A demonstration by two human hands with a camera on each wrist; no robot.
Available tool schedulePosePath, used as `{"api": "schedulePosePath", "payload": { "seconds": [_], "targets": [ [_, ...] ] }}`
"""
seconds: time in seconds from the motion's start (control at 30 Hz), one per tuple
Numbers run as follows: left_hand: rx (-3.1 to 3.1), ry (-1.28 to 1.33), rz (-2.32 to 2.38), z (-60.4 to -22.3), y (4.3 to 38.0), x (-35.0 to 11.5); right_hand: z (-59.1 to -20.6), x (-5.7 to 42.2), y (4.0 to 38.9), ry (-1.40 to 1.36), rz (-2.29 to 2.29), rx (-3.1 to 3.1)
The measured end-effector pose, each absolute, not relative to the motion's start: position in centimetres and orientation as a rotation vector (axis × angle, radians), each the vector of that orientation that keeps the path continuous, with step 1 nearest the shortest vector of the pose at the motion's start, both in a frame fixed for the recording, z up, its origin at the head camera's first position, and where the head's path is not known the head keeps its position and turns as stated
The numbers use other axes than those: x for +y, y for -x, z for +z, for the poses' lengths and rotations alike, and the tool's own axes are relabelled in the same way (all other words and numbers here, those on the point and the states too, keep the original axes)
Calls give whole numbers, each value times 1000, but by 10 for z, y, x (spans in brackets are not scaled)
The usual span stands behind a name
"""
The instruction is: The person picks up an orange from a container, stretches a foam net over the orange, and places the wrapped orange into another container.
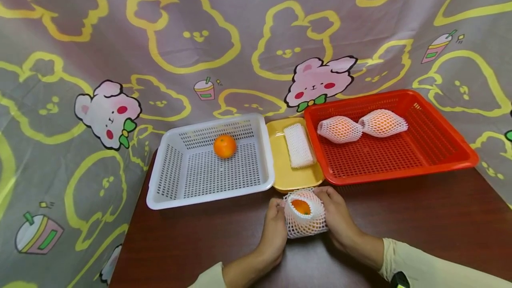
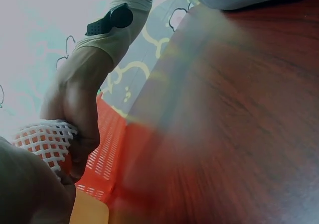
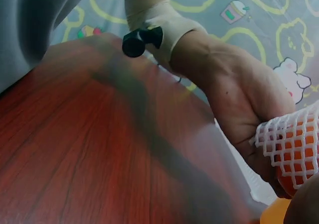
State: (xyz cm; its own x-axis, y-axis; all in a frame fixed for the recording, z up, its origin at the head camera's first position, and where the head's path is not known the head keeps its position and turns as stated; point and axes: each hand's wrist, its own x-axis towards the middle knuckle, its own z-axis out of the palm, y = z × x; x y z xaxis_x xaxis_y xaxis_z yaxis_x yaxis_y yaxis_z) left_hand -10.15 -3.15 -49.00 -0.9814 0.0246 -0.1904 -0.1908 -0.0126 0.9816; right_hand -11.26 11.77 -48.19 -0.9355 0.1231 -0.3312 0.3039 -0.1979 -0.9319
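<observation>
Netting (image 1: pixel 306 230) of white foam mesh surrounds an orange (image 1: pixel 301 207), held between two hands over the desk (image 1: pixel 180 243), just on the near side of a yellow tray (image 1: pixel 284 182). The mesh gapes at the upper side, baring orange peel and a small green stem spot. The left hand (image 1: pixel 275 228) has its grip clamped on one side of the netting, thumb uppermost; the right hand (image 1: pixel 339 217) has its grip clamped on the opposite side, fingers bent against the mesh. Whether the netting's underside touches the desk, I cannot tell.

In the yellow tray lies a flat white foam sleeve (image 1: pixel 299 146). To the left, a white basket (image 1: pixel 212 196) holds one bare orange (image 1: pixel 225 146) near its back wall. To the right, a red basket (image 1: pixel 400 173) holds two netted oranges (image 1: pixel 341 129), end to end and touching, toward its back. A patterned cloth (image 1: pixel 244 21) hangs behind. Pale sleeves (image 1: pixel 424 259) cover the forearms.
</observation>
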Motion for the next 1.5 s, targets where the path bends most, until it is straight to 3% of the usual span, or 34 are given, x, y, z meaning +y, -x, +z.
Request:
{"api": "schedulePosePath", "payload": {
  "seconds": [1.3,1.5],
  "targets": [
    [1725,239,2461,-481,108,-24,-469,104,122,-420,-2411,1764],
    [1656,254,2461,-473,109,-29,-468,112,113,-173,-2245,2044]
  ]
}}
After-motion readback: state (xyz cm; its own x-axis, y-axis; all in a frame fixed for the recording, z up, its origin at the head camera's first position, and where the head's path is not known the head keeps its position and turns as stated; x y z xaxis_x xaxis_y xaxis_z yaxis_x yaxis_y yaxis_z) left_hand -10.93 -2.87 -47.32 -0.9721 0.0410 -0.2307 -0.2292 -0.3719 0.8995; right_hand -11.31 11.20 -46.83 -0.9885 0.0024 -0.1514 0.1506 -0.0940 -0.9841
